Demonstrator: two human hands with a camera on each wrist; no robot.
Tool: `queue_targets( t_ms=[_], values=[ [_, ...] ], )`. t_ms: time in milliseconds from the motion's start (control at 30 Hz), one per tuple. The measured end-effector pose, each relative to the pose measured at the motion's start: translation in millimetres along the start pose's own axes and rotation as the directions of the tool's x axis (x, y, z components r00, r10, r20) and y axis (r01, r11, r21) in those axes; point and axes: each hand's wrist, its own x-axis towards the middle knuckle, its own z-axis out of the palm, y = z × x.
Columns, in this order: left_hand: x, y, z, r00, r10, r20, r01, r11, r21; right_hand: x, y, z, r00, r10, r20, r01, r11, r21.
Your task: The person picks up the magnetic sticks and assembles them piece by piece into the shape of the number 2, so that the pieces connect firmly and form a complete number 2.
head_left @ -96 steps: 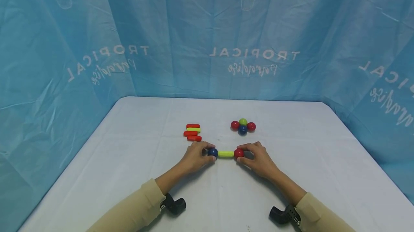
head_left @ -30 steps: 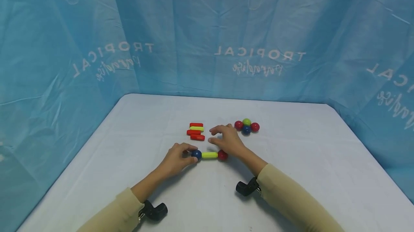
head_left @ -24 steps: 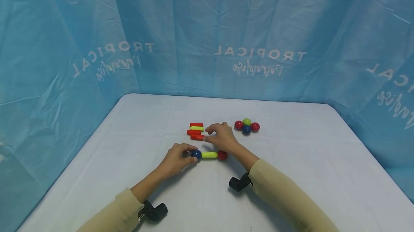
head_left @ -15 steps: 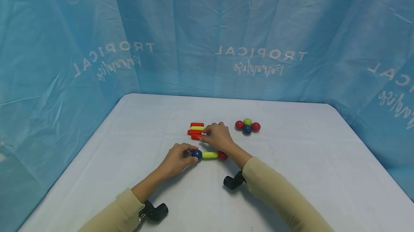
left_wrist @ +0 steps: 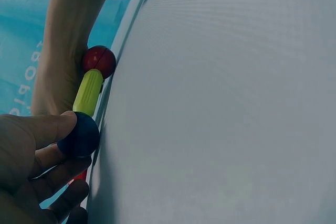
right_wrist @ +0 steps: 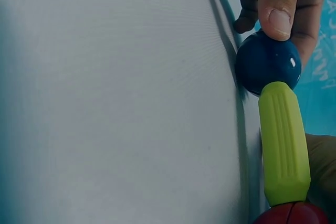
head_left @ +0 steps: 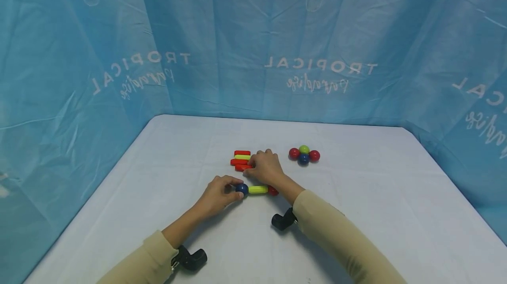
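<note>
On the white table a blue ball (head_left: 242, 189), a yellow-green ribbed rod (head_left: 258, 189) and a red ball (head_left: 273, 191) stand joined end to end in a row. My left hand (head_left: 216, 194) pinches the blue ball between thumb and fingers, as the left wrist view also shows. Beyond that row, my right hand (head_left: 267, 168) has thumb and fingers on either side of the right end of the nearest red rod (head_left: 241, 167). Its forearm passes over the red ball and partly hides it in the head view.
Behind that rod lie another red rod (head_left: 238, 162), a yellow-green rod (head_left: 243, 157) and a far red rod (head_left: 242, 153). To their right sits a cluster of balls: a red one (head_left: 294, 153), a green one (head_left: 304, 149), a blue one (head_left: 303, 159) and another red (head_left: 314, 156).
The joined row has shifted left with the left hand still on the blue ball. My right hand has let go of the red ball and moved up and left to the nearest red rod.
</note>
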Motion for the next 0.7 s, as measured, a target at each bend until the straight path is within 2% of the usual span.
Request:
queue_targets(
  t_ms=[167, 367, 533, 700],
  values=[
    [0.2, -0.8, 0.7, 1.000, 0.014, 0.005, -0.014, 1.000, -0.003, 0.7, 0, 0, 1.000, -0.010, 0.004, 0.010, 1.000, -0.004],
    [1.3, -0.3, 1.8, 1.000, 0.001, 0.001, -0.001, 1.000, -0.013, -2.7, 2, -6, 1.000, -0.026, 0.009, 0.026, 1.000, -0.004],
    [2.3, 1.7, 4.1, 1.000, -0.002, 0.000, 0.002, 1.000, -0.013, -12.4, 11, -19, 0.999, -0.004, -0.048, 0.006, 0.999, 0.038],
    [2.7, 6.2, 6.6, 1.000, -0.011, -0.003, 0.011, 1.000, 0.007, -30.0, 32, -35, 0.991, 0.028, -0.131, -0.015, 0.995, 0.101]
  ],
)
